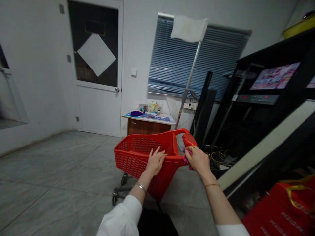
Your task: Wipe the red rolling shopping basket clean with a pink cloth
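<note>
A red plastic shopping cart [137, 149] on small wheels stands on the grey tiled floor in front of me. My left hand [155, 161] rests on the cart's near rim with fingers spread over the edge. My right hand [198, 159] is closed around a pink cloth [186, 158] and presses it against the cart's rim just below the red handle [187, 137].
A wooden side table [147, 123] with small items stands behind the cart under a window blind [192, 62]. A mop [189, 75] leans there. A white door [98, 68] is at back left. Black shelving [265, 108] and red bags [283, 209] are on the right.
</note>
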### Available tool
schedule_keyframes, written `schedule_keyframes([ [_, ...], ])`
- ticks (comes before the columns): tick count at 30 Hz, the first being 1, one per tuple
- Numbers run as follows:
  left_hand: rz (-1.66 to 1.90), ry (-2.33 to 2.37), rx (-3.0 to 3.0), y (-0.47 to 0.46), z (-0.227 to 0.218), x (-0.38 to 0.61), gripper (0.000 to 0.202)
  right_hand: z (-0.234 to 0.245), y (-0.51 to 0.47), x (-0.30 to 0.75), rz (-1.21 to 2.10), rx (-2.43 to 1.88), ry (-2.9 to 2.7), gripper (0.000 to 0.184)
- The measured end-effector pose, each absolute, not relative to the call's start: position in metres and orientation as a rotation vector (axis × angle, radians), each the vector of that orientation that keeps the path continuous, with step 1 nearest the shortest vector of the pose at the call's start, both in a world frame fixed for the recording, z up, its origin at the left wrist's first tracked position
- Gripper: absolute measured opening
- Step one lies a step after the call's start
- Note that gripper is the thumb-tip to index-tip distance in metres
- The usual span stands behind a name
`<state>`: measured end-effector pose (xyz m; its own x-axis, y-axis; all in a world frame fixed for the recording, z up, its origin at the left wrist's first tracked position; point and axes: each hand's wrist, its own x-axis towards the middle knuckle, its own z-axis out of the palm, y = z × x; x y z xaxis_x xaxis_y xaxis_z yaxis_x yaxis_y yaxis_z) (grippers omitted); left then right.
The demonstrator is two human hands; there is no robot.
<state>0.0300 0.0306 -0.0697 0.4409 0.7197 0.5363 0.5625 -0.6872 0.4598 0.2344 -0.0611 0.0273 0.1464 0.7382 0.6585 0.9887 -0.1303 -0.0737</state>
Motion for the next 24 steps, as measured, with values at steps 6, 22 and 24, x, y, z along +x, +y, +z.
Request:
schedule_keyframes([
  [6, 1.083, 1.284, 2.293, 0.026, -0.047, 0.018, 0.048, 0.014, -0.064, 0.160, -0.782, -1.761, -1.530, 0.024],
  [22, 0.931, 1.272, 2.371, -0.025, 0.015, -0.014, 0.055, 0.027, -0.055, 0.162, -0.420, -1.315, -1.864, 0.023],
  [24, 0.952, 1.345, 2.463, -0.037, 0.021, -0.013, 0.058, 0.031, -0.054, 0.163, -0.346, -1.269, -1.937, 0.024],
])
